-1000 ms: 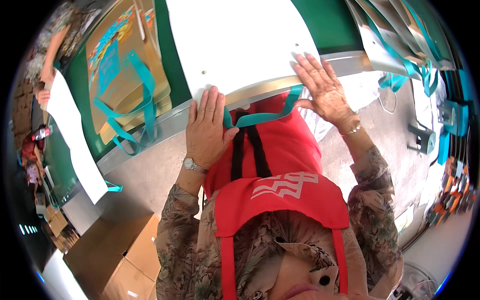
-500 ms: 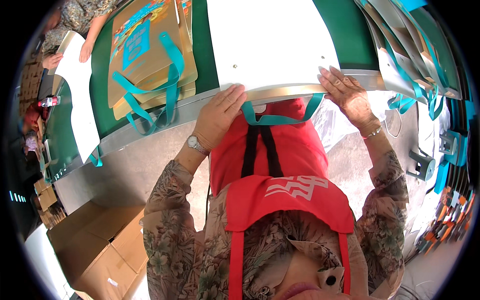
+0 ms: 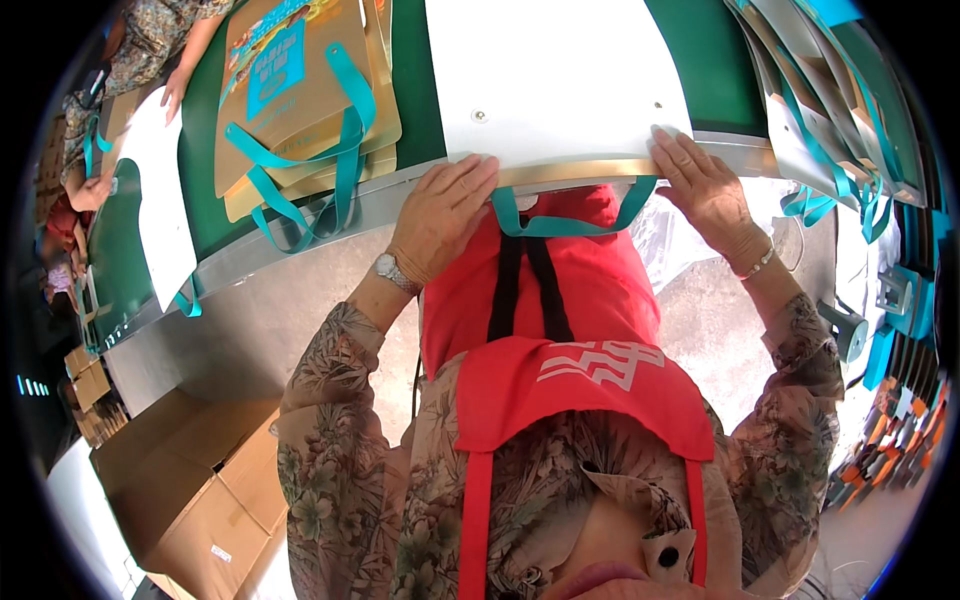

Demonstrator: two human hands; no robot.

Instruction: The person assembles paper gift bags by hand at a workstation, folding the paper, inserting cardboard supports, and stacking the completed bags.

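A flat white bag panel (image 3: 560, 85) with a gold bottom edge and a teal loop handle (image 3: 575, 222) lies on the green work table (image 3: 415, 90) in front of me. My left hand (image 3: 440, 215) presses flat on its near left corner at the table's metal edge. My right hand (image 3: 705, 185) lies flat on the near right corner, fingers spread. The handle hangs off the table edge over my red apron (image 3: 560, 300). Neither hand grips anything.
A stack of gold bags with teal handles (image 3: 300, 110) lies left on the table. More bags and teal straps (image 3: 830, 140) pile at the right. Another person's hands (image 3: 175, 95) work at the far left. Cardboard boxes (image 3: 190, 490) stand on the floor, lower left.
Both hands have slid back along the white panel toward its near edge; the panel and its teal handle now sit closer to me, the handle hanging over the table edge.
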